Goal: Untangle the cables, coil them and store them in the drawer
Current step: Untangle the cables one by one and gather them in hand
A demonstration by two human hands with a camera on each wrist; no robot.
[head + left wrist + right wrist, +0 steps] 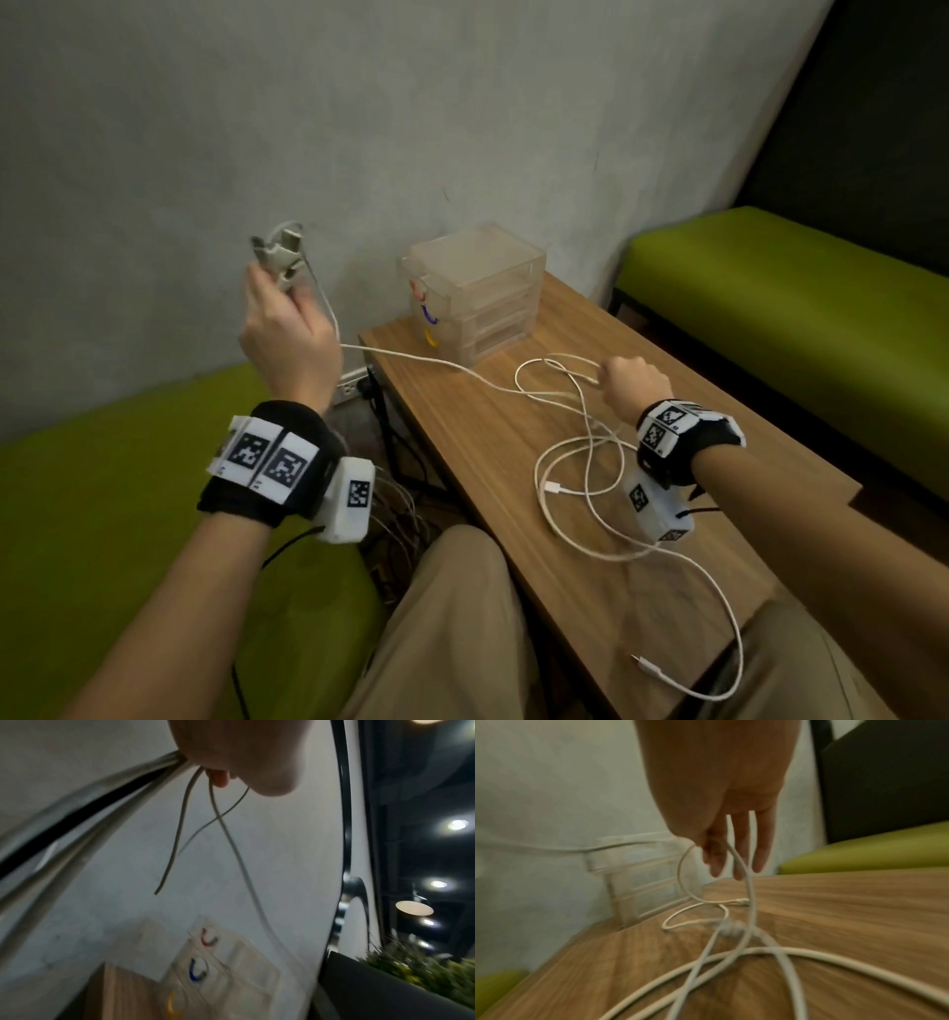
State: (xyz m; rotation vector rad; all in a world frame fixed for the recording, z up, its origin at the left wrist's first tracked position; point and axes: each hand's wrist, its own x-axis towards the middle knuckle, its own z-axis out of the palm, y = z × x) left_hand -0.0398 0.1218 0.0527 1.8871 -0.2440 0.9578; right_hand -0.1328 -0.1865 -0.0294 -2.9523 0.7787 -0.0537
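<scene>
We hold the cable bundle (280, 252) up w/ left hand (287, 329), upper left of frame, fingers curled round it. Right hand (634, 383) pinches a white strand (575, 370) above the worktop (667, 580), centre right. Better to pull slow, so loops slide out, not tighten. We count 1 drawer unit (477, 288), 3 drawers, approx. 2 loose plugs.

left hand (287, 329) fingertips blurred; cable (560, 395) runs behind right hand (634, 385); drawer unit (639, 874) smeared.
</scene>
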